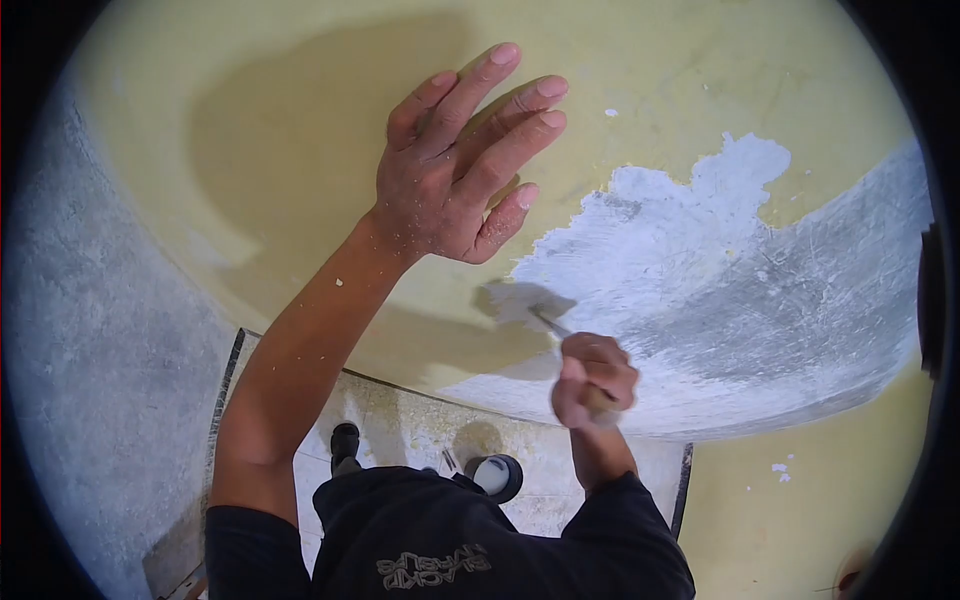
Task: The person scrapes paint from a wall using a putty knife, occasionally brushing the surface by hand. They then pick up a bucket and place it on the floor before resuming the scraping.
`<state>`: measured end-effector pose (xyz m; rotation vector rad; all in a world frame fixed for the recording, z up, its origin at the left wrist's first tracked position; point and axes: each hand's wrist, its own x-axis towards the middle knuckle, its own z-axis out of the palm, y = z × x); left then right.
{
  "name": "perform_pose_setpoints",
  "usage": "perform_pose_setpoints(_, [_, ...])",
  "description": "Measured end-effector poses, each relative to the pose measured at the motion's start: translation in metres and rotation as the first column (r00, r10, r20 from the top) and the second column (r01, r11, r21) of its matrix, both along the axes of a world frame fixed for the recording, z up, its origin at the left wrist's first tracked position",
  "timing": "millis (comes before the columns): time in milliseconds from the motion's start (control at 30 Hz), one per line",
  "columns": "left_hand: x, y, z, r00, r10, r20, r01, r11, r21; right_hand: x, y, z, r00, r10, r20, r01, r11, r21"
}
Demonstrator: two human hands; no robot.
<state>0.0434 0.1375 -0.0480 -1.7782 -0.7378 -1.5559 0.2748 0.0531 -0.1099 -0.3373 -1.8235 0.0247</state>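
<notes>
My left hand [455, 165] is raised against the yellow painted wall [300, 120], with its fingers spread and nothing in them. Pale flecks dot its skin and forearm. Lower and to the right, my right hand [595, 375], slightly blurred, is wrapped round the handle of a scraper [550, 325]. The thin metal blade points up and left, its tip right at the edge of a bare whitish patch [640, 240]. Ragged yellow paint borders this patch, which turns grey and scratched toward the right.
Below the wall, a dark bucket [512, 478] with pale contents stands on the speckled floor [400, 415]. A dark shoe [345, 440] shows near it. Grey wall [70, 300] continues at the left. White paint flakes [782, 470] lie on a yellow surface at lower right.
</notes>
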Motion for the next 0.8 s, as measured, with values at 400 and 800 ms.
perform_pose_setpoints(400, [-0.003,0.002,0.001,1.0,-0.014,0.001,0.014,1.0,0.026,-0.019,0.007,-0.007,1.0,0.014,0.017,-0.014,1.0,0.009])
perform_pose_setpoints(800, [-0.004,0.003,0.001,1.0,-0.023,-0.002,0.023,0.999,0.027,-0.022,0.005,0.002,0.995,-0.067,0.075,0.058,0.992,0.114])
